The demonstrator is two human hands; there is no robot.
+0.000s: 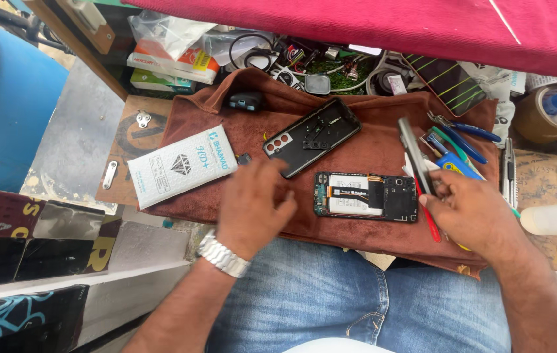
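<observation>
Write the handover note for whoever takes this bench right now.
Left hand: empty, fingers spread on the brown cloth just below the removed back cover.
Right hand: pinching a thin grey panel held on edge, beside the tools.
Opened phone: lies between the hands, internals exposed.
White packet: on the cloth's left edge.
Done: back cover off.
Left: phone not yet closed.

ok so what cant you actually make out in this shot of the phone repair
Head view only:
- Left hand: its fingertips are motion-blurred, so contact with the back cover is unclear.
- Right hand: it grips a thin flat grey part seen edge-on; its face is hidden.
- Opened phone: the small connectors are too small to read.
- Tools: partly hidden behind the grey part and the hand.
</observation>
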